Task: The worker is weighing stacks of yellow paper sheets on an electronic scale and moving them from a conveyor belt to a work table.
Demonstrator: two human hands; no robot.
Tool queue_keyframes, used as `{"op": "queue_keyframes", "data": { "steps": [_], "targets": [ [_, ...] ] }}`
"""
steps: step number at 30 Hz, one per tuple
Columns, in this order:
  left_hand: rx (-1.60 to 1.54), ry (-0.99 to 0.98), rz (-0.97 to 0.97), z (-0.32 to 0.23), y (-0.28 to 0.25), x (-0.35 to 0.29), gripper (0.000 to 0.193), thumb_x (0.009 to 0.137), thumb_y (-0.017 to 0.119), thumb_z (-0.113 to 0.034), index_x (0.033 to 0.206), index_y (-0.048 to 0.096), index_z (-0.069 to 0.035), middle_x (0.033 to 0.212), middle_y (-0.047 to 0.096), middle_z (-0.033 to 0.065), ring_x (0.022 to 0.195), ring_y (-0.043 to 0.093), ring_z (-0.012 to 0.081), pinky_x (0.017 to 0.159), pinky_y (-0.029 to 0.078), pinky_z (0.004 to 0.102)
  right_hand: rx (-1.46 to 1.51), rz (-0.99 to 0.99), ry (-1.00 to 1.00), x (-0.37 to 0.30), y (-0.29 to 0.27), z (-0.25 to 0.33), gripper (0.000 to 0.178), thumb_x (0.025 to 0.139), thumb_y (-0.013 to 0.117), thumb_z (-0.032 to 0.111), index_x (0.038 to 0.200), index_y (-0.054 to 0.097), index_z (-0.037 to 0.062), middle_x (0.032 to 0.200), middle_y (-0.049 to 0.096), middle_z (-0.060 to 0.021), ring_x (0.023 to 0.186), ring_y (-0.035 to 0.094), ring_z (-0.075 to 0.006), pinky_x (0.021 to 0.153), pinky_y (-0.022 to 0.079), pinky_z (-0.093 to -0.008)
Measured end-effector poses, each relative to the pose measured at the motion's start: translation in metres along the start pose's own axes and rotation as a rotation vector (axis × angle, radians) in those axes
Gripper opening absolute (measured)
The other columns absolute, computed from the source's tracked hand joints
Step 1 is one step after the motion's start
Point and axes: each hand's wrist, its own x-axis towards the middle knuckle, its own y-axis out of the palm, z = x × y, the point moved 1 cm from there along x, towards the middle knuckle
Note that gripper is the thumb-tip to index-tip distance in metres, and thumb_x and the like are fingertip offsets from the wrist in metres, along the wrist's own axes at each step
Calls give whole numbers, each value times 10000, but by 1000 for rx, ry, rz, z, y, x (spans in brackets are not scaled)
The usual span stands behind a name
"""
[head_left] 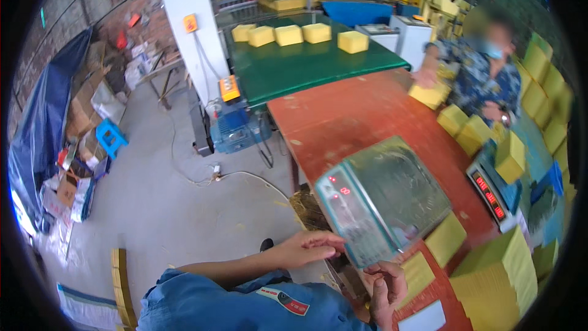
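My left hand (309,249) reaches in from the left, fingers stretched out loosely and nothing in it. It is beside the control panel of a digital scale (361,220) with a wide plate and a lit red display. My right hand (387,283) hovers by the scale's near right corner, its fingers loosely bent and no object visible in it. Close to that hand lies a yellow block of stacked sheets (418,277), with a white card (422,319) nearer me. Another yellow block (446,238) rests just right of the scale.
A red tabletop (343,107) adjoins a green conveyor belt (294,73) carrying several yellow blocks. Across the table, a masked person (484,79) has a hand on a yellow block beside a second scale (490,193). A large yellow stack (496,276) stands right; a blue motor (239,129) sits below the conveyor.
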Motion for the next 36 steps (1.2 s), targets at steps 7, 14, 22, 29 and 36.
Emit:
{"op": "queue_keyframes", "data": {
  "steps": [7,14,22,29,36],
  "targets": [
    [897,135,-767,-52,-291,-18,322,950,596,-313,1169,659,-85,999,713,65,930,670,168,847,519,323,199,303,52,108,202,-44,247,889,553,20,1116,587,-69,987,646,-143,886,631,-202,831,502,-316],
    [1464,74,-1138,-154,-511,7,478,817,668,-227,1259,584,-67,1093,641,192,992,627,359,859,505,437,203,539,77,194,329,-63,254,869,569,-56,1119,614,-47,989,672,-125,900,654,-166,838,513,-292],
    [1584,0,-1045,-162,-584,36,380,783,653,-169,1155,633,-99,1060,583,165,1011,590,350,881,501,443,272,583,224,249,382,-101,252,894,573,-26,1143,609,-36,996,672,-116,895,656,-156,823,514,-281],
    [1580,130,-1059,-154,-582,31,324,781,631,-144,1103,648,-112,1023,595,141,969,594,344,854,507,451,234,724,156,315,444,-140,364,917,577,71,1270,523,-2,999,672,-115,858,652,-141,758,508,-277],
    [1574,-52,-935,-174,-594,30,228,823,587,-192,1039,647,-148,845,653,129,837,644,333,699,506,463,120,749,79,358,522,-148,420,896,603,100,1295,506,11,955,675,-101,785,635,-125,695,509,-275]
  ]
}}
